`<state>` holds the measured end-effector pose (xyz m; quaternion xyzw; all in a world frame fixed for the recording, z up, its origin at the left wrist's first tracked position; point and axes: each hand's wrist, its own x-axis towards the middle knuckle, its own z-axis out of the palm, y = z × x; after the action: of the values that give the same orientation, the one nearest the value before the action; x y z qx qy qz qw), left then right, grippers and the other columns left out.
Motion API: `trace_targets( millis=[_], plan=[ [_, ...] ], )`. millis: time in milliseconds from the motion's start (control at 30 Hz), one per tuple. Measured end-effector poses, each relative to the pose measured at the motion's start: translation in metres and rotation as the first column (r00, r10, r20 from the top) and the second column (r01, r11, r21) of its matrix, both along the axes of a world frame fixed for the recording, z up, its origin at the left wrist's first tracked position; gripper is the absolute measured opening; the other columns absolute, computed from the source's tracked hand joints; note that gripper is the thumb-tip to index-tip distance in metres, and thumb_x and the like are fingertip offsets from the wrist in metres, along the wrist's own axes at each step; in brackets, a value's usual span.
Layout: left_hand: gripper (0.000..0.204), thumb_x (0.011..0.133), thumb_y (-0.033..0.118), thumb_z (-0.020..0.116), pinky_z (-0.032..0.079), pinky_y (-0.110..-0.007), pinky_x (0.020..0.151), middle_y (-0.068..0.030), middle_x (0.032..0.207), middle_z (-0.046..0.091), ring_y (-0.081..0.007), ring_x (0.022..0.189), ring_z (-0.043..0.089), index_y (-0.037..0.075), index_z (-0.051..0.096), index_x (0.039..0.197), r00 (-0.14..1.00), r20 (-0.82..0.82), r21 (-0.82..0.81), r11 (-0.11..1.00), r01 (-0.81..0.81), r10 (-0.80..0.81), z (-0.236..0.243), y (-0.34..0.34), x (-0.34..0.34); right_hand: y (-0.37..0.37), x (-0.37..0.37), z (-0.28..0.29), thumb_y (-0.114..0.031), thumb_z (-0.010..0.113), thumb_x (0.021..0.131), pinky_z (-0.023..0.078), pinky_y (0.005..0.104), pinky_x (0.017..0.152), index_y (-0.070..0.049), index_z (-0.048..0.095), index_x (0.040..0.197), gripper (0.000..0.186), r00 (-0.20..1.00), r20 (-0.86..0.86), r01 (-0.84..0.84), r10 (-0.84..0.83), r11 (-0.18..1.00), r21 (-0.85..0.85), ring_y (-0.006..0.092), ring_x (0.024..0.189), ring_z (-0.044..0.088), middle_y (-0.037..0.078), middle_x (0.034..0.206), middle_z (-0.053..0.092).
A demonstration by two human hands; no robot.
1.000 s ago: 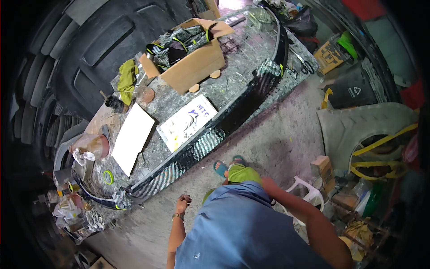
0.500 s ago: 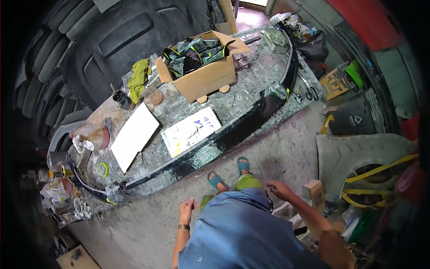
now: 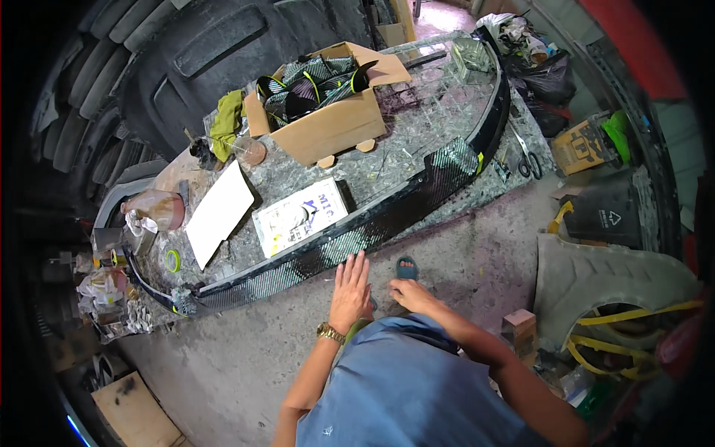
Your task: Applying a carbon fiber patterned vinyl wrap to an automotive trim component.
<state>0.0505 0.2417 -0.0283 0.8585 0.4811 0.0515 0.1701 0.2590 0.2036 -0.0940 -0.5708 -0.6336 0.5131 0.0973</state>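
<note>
I see a person in a blue shirt (image 3: 410, 380) by a messy gray tabletop (image 3: 428, 134). A long, bent, black car bumper lip (image 3: 339, 249) with a shiny woven look lies along its near edge, and its ends curl around both sides. The left hand (image 3: 350, 296) is flat and holds nothing, with its fingers spread a little. Its tips are right by the lip's lower edge, but I can't tell if they touch. A gold watch (image 3: 330, 333) is on that wrist. The right hand (image 3: 412, 296) has bent fingers near the belly, and I can't tell if something is inside. Past the lip sit a white box (image 3: 302, 220), a white sheet (image 3: 220, 212) and an open cardboard box (image 3: 331, 130) full of woven-looking pieces (image 3: 316, 80).
</note>
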Motion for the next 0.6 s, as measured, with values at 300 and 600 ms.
trace_targets(
  millis=[300,600],
  plan=[
    [0.068,0.093,0.042,0.058,0.016,-0.056,0.118,-0.0043,0.161,0.024,-0.029,0.147,0.023,0.024,0.033,0.153,0.959,-0.266,0.146,0.979,0.143,-0.101,-0.023,0.056,0.01,-0.043,0.088,-0.004,-0.019,0.057,0.094,0.049,0.0437,0.089,-0.004,0.062,0.121,0.032,0.991,0.135,0.029,0.003,0.972,-0.235,0.0367,0.105,0.064,0.019,0.108,0.069],
    [0.078,0.093,0.046,0.057,0.004,-0.059,0.117,-0.0219,0.162,0.015,-0.0425,0.149,0.007,0.006,0.027,0.154,0.93,-0.099,0.384,0.876,-0.293,0.355,0.031,0.106,-0.022,-0.058,0.121,-0.012,-0.019,0.057,0.092,0.05,0.0434,0.084,-0.004,0.064,0.119,0.032,0.984,0.119,0.146,-0.133,0.983,-0.109,0.0373,0.1,0.065,0.02,0.104,0.069]
  ],
)
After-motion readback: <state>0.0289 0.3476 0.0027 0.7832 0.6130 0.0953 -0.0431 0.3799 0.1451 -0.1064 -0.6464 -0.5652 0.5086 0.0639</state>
